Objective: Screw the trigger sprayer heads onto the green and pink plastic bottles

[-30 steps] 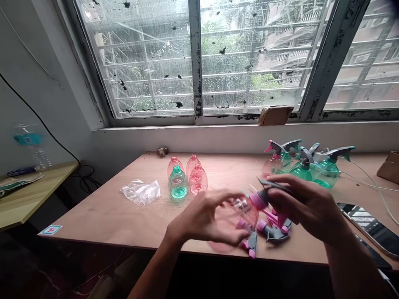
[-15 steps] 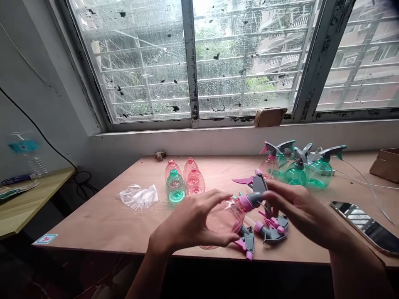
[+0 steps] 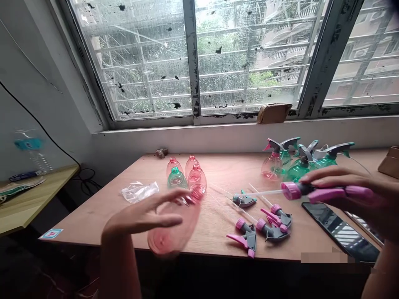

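Around a clear pink bottle, tilted near the table's front edge, my left hand curls its fingers and thumb. The bottle's mouth points up and to the right, with no sprayer on it. Off to the right, my right hand grips a trigger sprayer head with a pink collar and pink trigger. Its thin tube points left, towards the bottle. Between my hands lie several loose sprayer heads, among them a grey-and-pink one and a grey-and-green one.
Behind my left hand stand a green bottle and several pink bottles, beside a crumpled plastic bag. Assembled spray bottles stand at the back right. A phone lies below my right hand. Cardboard sits at the right edge.
The sprayer head and bottle were together and are now apart. My right hand has moved right with the sprayer head; my left hand has moved left with the bottle.
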`<state>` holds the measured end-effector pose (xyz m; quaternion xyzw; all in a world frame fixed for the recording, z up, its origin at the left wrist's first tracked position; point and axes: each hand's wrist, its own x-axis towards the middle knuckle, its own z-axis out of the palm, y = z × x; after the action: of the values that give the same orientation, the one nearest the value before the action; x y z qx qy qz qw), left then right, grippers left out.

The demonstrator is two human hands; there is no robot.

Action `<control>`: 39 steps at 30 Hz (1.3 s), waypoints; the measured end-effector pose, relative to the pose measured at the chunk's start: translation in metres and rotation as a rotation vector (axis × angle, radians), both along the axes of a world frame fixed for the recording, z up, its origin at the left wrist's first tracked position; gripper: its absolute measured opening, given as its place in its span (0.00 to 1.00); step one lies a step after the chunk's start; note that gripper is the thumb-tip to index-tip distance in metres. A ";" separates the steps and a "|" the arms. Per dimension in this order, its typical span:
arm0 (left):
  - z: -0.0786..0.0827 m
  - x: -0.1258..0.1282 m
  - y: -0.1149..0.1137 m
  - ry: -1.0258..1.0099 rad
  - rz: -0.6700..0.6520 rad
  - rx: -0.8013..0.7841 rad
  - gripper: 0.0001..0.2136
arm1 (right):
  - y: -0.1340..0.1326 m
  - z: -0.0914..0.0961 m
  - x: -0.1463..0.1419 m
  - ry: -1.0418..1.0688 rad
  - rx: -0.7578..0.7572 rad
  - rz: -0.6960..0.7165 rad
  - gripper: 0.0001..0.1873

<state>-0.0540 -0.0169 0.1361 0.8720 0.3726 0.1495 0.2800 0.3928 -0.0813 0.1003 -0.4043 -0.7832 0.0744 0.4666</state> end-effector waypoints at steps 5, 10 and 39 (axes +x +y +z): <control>-0.011 -0.053 0.026 -0.081 0.573 0.249 0.32 | 0.039 -0.009 -0.022 -0.115 0.000 -0.037 0.16; -0.033 -0.080 0.066 -0.187 0.871 0.306 0.39 | 0.078 -0.028 -0.054 -0.331 -0.258 0.128 0.17; -0.028 -0.044 0.069 -0.265 0.897 0.355 0.41 | 0.126 -0.082 0.053 -0.099 -0.051 -0.722 0.33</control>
<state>-0.0979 0.0519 0.1085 0.6335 0.6410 0.4257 0.0804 0.4462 0.0445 0.0183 -0.6693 -0.6095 -0.0951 0.4142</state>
